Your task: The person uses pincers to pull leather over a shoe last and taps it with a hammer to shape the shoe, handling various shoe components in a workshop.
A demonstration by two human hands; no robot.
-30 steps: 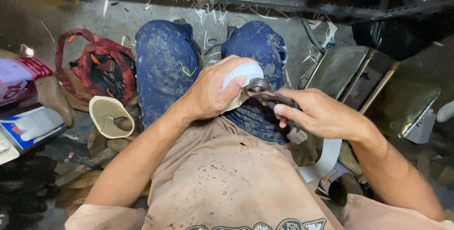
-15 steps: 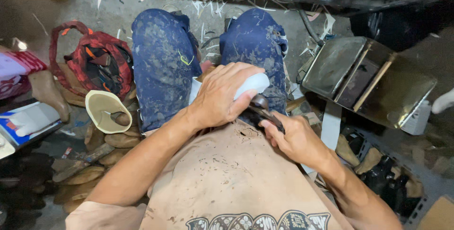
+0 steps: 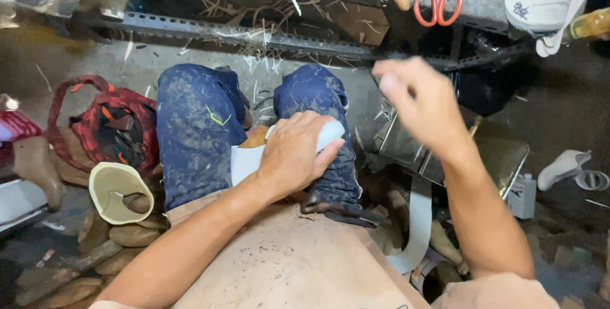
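On the lap, left hand (image 3: 295, 156) still clamps the white shoe (image 3: 330, 135); right hand (image 3: 416, 102) let go of pliers (image 3: 340, 208), now raised far, fingers loose

Lighting warm and uneven — strongest on the lap and forearms, falling to deep shadow under the metal rail (image 3: 254, 33) and toward the lower corners. Right hand (image 3: 416, 102) smeared by motion blur; left hand (image 3: 295, 153) sharp. Wide-angle bending at the edges — no harsh glare.
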